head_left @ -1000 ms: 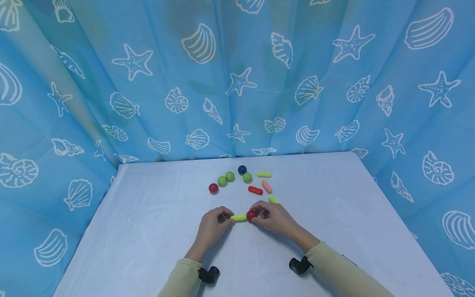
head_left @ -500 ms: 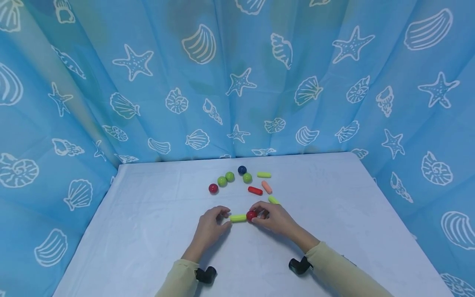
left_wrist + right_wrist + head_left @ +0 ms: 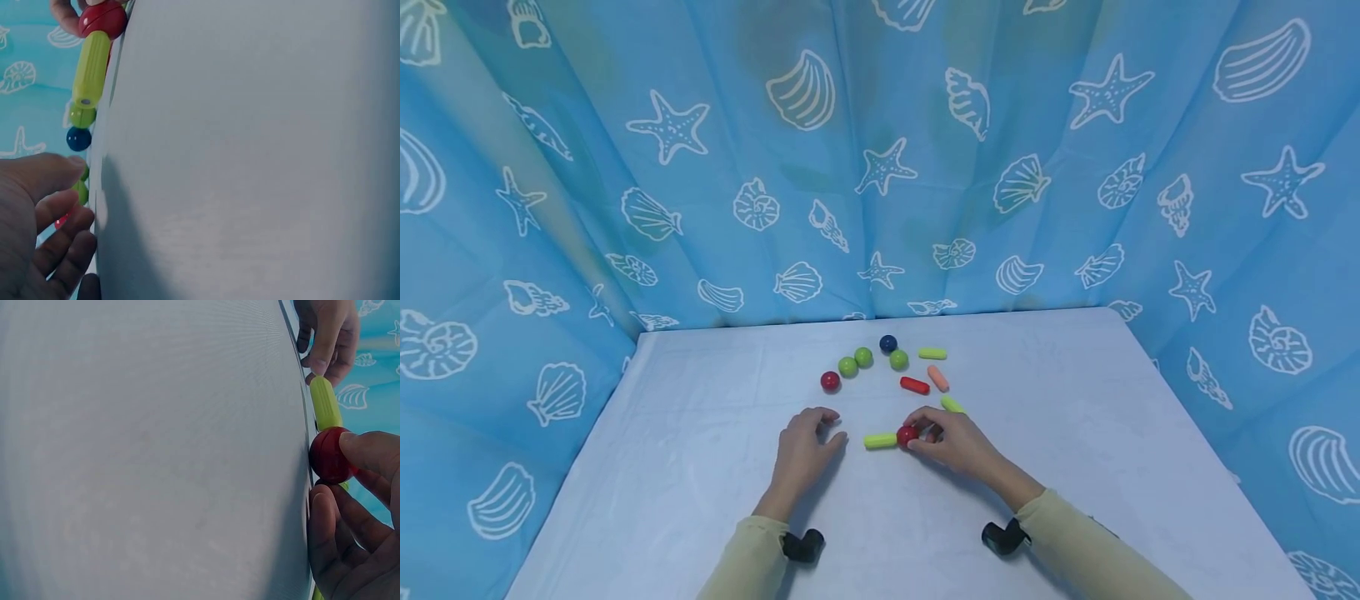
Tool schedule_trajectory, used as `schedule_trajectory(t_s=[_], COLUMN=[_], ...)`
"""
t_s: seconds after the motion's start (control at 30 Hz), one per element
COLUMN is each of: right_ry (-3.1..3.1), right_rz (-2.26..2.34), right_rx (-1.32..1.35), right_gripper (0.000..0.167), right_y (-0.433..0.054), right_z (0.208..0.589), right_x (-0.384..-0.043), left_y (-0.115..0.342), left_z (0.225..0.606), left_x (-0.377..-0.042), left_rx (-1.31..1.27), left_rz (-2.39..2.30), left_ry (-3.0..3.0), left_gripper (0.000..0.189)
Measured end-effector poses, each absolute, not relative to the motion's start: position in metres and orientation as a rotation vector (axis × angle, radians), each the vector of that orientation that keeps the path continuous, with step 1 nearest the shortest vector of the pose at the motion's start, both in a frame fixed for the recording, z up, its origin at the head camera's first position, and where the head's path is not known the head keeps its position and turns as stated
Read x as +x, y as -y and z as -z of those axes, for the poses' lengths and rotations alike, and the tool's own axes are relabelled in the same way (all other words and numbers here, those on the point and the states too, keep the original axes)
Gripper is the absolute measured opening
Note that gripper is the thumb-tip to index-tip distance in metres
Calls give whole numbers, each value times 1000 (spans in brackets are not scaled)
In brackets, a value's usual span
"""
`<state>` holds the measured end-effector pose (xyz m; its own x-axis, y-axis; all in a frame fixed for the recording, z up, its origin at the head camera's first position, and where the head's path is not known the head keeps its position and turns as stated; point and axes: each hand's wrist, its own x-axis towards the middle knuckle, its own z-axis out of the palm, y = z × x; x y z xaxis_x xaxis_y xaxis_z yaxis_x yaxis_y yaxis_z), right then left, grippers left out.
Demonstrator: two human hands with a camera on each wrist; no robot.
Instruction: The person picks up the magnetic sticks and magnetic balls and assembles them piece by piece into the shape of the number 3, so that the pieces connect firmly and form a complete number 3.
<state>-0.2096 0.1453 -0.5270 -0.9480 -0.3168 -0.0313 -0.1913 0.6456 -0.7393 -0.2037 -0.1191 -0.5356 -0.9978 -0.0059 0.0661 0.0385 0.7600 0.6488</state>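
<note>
My right hand (image 3: 951, 437) pinches a red ball (image 3: 907, 437) between thumb and fingers. A yellow-green ridged rod (image 3: 880, 441) extends leftward from that ball, end against it; its free end shows a small dark spot in the left wrist view. To the left of the rod, apart from it, my left hand (image 3: 805, 450) holds nothing, its thumb and fingers spread. In the right wrist view the red ball (image 3: 331, 455) sits under my thumb, with the rod (image 3: 325, 403) beyond it.
Farther back on the white table (image 3: 700, 433) lie a red ball (image 3: 831, 382), several green balls (image 3: 863, 357) and a dark blue ball (image 3: 888, 343). Beside them are a red rod (image 3: 915, 385), a salmon rod (image 3: 937, 378) and yellow-green rods (image 3: 932, 353). A blue curtain (image 3: 880, 208) hangs behind.
My left hand has let go of the yellow-green rod and drawn back to the left, fingers spreading. The right hand and the red ball stay in place.
</note>
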Motion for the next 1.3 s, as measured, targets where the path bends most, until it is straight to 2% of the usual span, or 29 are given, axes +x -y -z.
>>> schedule_trajectory(t_s=[0.27, 0.53, 0.83, 1.3], right_ry=[-2703, -2698, -2685, -2670], right_rz=[1191, 1195, 1200, 1206], right_rx=[-420, -414, -418, -399], right_gripper=[30, 30, 29, 30], right_y=[-146, -146, -147, -147], right_z=[530, 530, 530, 528], right_x=[-211, -211, -211, -211], left_y=[120, 120, 119, 125], left_z=[533, 533, 532, 535], left_x=[-214, -231, -249, -270], left_rx=[87, 72, 209, 217], left_rz=[1037, 971, 1026, 1037], left_ry=[2853, 2852, 2878, 2888], left_gripper=[35, 40, 48, 57])
